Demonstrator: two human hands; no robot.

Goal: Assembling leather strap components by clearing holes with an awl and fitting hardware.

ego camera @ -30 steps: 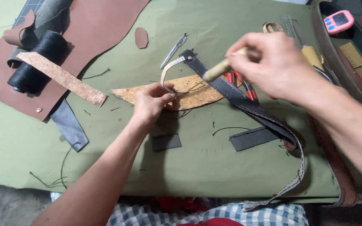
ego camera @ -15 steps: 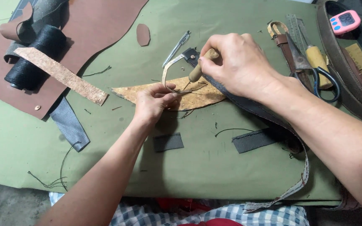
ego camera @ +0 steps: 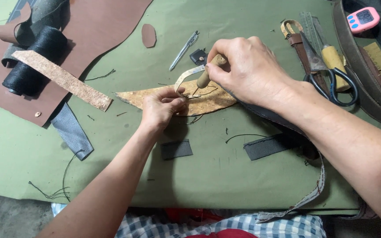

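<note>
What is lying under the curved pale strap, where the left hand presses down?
Under the pale strap lies a tan cork-like sheet on green cloth. The left hand hides the strap's end there.

On the counter [ego camera: 111, 176], the cork piece [ego camera: 208, 99] lies at the middle, under both hands (left [ego camera: 162, 108], right [ego camera: 248, 70]). The thread spool [ego camera: 34, 61] sits far left, the scissors [ego camera: 331, 75] right, and 2 patches [ego camera: 176, 149] lie nearer the front edge.

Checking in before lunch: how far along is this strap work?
Looks done: stitching shows along the strap's hanging end. In hand: the right hand presses a wooden-handled awl down at the strap end, pinned by the left hand on the cork pad. How much is left is unclear; two dark leather pieces lie unattached.
</note>
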